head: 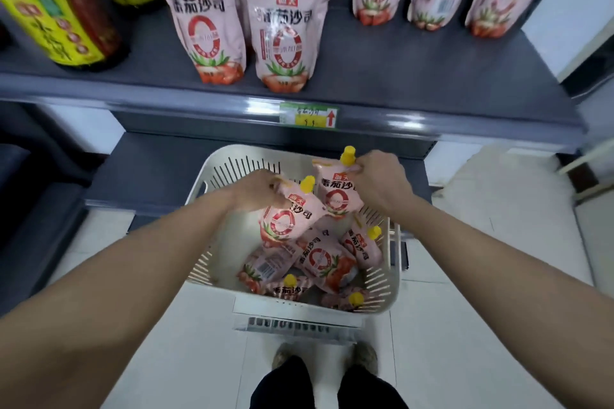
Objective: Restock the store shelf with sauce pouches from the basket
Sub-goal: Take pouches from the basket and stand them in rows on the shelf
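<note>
Pick-up step: the left hand point(257, 191) grips one tomato sauce pouch point(285, 214), the right hand point(378, 176) another point(334, 189), both above the basket point(393, 262). Next: lift each to the shelf point(382, 56) and stand it upright.

Pink pouches point(289, 219) with yellow caps and red rings fill a white slotted basket point(212, 173) below a grey shelf point(415, 76).

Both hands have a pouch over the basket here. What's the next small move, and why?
Probably lift both up to the shelf. The left hand and right hand each grip a pouch above the basket, and bare shelf space shows between the two standing groups of pouches.
</note>
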